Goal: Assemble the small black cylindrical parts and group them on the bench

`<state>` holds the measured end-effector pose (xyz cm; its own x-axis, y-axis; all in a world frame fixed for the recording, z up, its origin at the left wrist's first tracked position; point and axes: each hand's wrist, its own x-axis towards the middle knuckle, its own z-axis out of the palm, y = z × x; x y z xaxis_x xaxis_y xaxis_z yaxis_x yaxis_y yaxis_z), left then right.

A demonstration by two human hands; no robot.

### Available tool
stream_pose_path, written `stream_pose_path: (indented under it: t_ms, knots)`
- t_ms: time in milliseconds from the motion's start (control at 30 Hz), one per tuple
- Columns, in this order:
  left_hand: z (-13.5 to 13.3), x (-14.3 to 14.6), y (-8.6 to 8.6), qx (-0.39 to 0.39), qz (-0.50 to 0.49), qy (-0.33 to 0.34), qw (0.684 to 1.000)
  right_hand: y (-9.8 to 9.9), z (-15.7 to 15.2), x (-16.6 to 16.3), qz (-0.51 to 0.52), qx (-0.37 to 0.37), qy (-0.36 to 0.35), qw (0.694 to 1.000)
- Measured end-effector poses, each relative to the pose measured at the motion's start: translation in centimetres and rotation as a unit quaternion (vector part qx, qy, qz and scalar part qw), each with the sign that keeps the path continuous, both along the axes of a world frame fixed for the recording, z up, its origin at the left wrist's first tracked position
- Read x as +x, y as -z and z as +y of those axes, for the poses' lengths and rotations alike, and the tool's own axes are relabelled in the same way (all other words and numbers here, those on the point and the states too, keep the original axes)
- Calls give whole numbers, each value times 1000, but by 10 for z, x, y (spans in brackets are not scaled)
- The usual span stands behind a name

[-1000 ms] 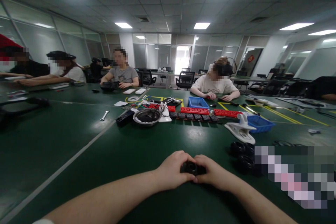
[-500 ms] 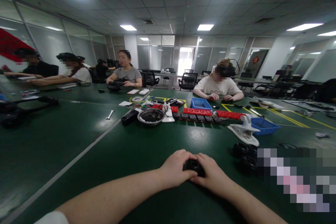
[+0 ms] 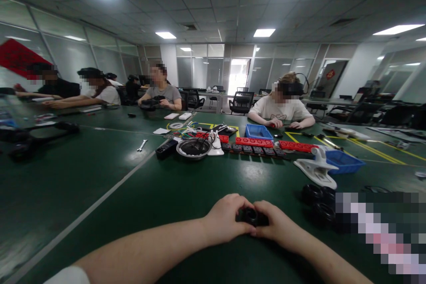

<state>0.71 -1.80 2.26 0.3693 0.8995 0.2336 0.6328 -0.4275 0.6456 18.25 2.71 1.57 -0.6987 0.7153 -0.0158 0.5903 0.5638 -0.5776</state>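
My left hand [image 3: 226, 219] and my right hand [image 3: 278, 226] meet low on the green table [image 3: 109, 195], both closed round a small black ring-shaped part [image 3: 252, 216] held between their fingertips. The part rests on or just above the table surface; I cannot tell which. To the right of my hands lie several similar black round parts [image 3: 317, 202].
A white clamp [image 3: 317, 171], two blue bins [image 3: 344, 161], rows of red and black power strips [image 3: 262, 145], a metal bowl [image 3: 193, 147], a wrench [image 3: 142, 144] lie further out. Several people sit at the far and left sides. A blurred patch covers the right foreground.
My hands stay closed on the black part with small finger shifts. The camera has turned slightly, so the scene has slid a little to the right and down.
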Motion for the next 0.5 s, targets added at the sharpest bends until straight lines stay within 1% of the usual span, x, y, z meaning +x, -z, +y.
stream_pose_path:
  t_ms: [67, 167, 233, 300, 400, 500]
  knots:
    - [0, 2, 2, 3, 2, -24, 1000, 3, -6, -5, -31, 47, 39, 998]
    - [-1, 5, 4, 15, 8, -66, 998, 7, -15, -13, -78, 154, 107, 979]
    - [-1, 5, 4, 25, 11, -79, 996, 8, -18, -16, -85, 199, 123, 968]
    - [-2, 5, 4, 33, 14, -76, 996, 8, -16, -15, -68, 195, 104, 973]
    - [-2, 2, 2, 47, 9, -51, 998, 6, -9, -9, -28, 129, 40, 991]
    - [-1, -2, -2, 36, 6, -14, 999, 0, -2, 0, -4, 65, -15, 998]
